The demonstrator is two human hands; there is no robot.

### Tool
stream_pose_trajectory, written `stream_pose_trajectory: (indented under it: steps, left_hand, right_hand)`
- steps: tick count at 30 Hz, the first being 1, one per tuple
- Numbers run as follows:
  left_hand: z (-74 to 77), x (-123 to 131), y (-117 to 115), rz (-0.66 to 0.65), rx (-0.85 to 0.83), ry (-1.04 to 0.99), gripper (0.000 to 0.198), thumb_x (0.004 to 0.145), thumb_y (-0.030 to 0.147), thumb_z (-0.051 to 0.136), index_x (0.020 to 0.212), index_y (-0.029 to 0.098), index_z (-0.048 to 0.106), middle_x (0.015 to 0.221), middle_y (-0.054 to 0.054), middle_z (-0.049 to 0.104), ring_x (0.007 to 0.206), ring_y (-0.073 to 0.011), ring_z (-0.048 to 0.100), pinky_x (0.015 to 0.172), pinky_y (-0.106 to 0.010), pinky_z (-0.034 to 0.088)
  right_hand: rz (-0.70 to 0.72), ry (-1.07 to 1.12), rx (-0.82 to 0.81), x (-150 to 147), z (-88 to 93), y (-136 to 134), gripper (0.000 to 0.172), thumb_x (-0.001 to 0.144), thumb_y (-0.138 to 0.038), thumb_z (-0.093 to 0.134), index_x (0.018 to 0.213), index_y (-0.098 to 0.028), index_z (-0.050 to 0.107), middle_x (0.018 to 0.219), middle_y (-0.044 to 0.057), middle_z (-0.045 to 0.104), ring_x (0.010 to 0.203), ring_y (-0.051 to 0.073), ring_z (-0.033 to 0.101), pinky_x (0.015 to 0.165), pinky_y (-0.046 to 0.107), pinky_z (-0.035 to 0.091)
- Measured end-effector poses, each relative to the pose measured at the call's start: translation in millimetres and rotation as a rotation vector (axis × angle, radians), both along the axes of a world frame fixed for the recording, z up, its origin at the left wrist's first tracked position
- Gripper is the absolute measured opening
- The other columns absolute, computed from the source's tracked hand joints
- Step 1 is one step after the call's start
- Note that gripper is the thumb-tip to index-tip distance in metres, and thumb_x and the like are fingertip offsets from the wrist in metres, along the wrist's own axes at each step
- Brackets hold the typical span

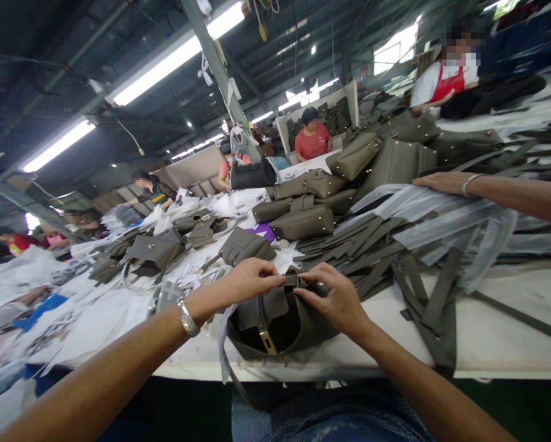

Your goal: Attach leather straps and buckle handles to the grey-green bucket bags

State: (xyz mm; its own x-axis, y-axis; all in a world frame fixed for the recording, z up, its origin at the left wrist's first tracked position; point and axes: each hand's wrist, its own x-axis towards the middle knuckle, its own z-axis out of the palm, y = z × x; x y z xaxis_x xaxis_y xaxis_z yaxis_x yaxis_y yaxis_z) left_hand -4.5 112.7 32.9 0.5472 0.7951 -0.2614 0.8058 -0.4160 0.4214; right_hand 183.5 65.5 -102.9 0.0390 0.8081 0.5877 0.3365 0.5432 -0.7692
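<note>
1. The left hand (250,281) is pinching a tab (291,281) between its fingers.
2. The bag (308,325) is sitting open on the counter (500,344), apparently having that tab fitted.
3. The right hand (337,301) is gripping the tab's other side; the next move is probably calling for steady fingers.
4. A co-worker's hand (443,182) is resting on straps (434,227).

One handheld bag (316,331), two bracelets (187,317) (470,184), one purple piece (263,231).
</note>
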Motion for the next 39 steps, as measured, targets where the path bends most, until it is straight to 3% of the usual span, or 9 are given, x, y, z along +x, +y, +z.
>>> stream_pose_trajectory:
  steps: [7, 15, 23, 31, 39]
  left_hand:
    - [7.7, 2.7, -2.5, -0.086, -0.034, 0.020, 0.038, 0.085, 0.048, 0.056, 0.086, 0.016, 0.076, 0.073, -0.001, 0.069, 0.069, -0.0153, 0.058, 0.063, -0.023, 0.040]
    - [14.9, 12.4, -6.3, -0.058, -0.029, 0.043, 0.035, 0.083, 0.047, 0.058, 0.080, 0.017, 0.076, 0.070, 0.000, 0.069, 0.064, -0.0136, 0.056, 0.058, -0.023, 0.038]
    - [10.0, 26.2, -12.2, -0.078, 0.098, 0.202, 0.032, 0.081, 0.043, 0.058, 0.073, 0.016, 0.073, 0.060, 0.000, 0.063, 0.059, -0.0135, 0.052, 0.054, -0.025, 0.031]
    - [0.9, 38.4, -21.4, -0.064, 0.145, 0.180, 0.033, 0.082, 0.043, 0.057, 0.070, 0.016, 0.070, 0.063, -0.001, 0.065, 0.061, -0.0145, 0.053, 0.055, -0.025, 0.032]
    - [-4.7, 27.6, -15.3, -0.043, 0.107, 0.210, 0.035, 0.084, 0.045, 0.056, 0.072, 0.016, 0.071, 0.063, -0.002, 0.064, 0.062, -0.0150, 0.053, 0.056, -0.026, 0.032]
  right_hand:
    - [-0.087, 0.103, 0.015, -16.5, -1.2, -18.5, 0.015, 0.079, -0.030, 0.078, 0.087, -0.022, 0.068, 0.084, 0.003, 0.062, 0.082, 0.020, 0.060, 0.074, 0.033, 0.049]
    - [-0.112, 0.080, -0.026, -17.7, -5.1, -24.8, 0.016, 0.079, -0.027, 0.078, 0.090, -0.021, 0.067, 0.085, 0.002, 0.061, 0.082, 0.019, 0.059, 0.074, 0.031, 0.048]
    - [-0.155, 0.034, 0.003, -19.8, -8.5, -27.4, 0.017, 0.080, -0.032, 0.077, 0.092, -0.022, 0.067, 0.083, 0.002, 0.060, 0.081, 0.020, 0.059, 0.074, 0.034, 0.048]
    - [-0.181, -0.016, 0.031, -22.1, -10.1, -28.8, 0.012, 0.084, -0.030, 0.073, 0.092, -0.023, 0.067, 0.082, 0.003, 0.061, 0.083, 0.022, 0.057, 0.077, 0.036, 0.048]
    - [-0.171, 0.011, 0.053, -16.0, -12.6, -29.8, 0.020, 0.083, -0.032, 0.074, 0.100, -0.023, 0.067, 0.089, 0.004, 0.065, 0.088, 0.022, 0.060, 0.081, 0.038, 0.048]
